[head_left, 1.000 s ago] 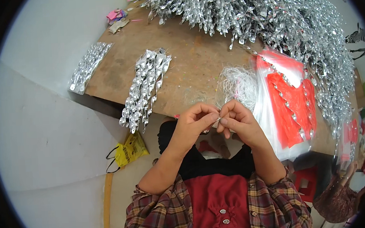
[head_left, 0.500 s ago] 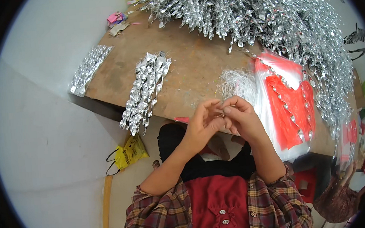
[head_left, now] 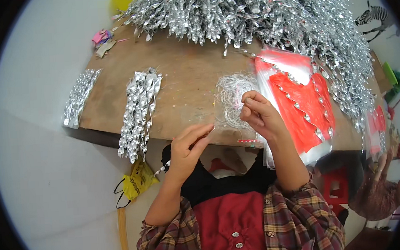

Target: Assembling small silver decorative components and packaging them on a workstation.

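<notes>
My left hand is at the table's near edge, fingers pressed together with a small shiny bit at the tips. A twisted silver strip sticks out beside that hand's wrist; its middle is hidden behind the hand. To the right and a little farther off, my right hand is raised in a pinch; what it holds, if anything, is too fine to make out. Just beyond it lies a loose tangle of white thread. A bundle of twisted silver strips hangs over the near edge on the left.
A large heap of silver spirals covers the table's far side. Red-and-clear plastic bags lie at right. More silver strips lie at the left end. A yellow bag stands below; another person sits at far right.
My hands were together over the near edge; now they are apart, the left lower and to the left, the right up beside the thread. The whole view has shifted slightly.
</notes>
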`<action>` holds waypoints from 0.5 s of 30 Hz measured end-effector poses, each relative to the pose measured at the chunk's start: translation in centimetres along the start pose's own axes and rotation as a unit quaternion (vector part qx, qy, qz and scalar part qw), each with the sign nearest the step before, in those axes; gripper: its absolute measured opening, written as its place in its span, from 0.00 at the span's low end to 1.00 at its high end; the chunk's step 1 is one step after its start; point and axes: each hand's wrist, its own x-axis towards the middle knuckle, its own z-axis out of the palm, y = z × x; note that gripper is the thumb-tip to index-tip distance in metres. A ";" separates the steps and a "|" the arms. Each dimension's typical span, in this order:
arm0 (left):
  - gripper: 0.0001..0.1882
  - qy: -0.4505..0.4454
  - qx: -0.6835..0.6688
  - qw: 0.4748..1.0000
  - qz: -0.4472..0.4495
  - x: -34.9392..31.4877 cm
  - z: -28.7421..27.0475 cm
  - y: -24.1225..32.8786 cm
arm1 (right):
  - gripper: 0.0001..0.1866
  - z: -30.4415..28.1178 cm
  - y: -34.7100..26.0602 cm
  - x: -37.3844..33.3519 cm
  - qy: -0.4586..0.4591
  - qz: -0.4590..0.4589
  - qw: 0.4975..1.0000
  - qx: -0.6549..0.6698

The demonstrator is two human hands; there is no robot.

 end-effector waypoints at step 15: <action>0.17 -0.021 -0.091 0.992 -0.080 -2.0 -0.3 -1.7 | 0.05 -0.4 1.0 0.2 -0.002 0.009 1.000 0.018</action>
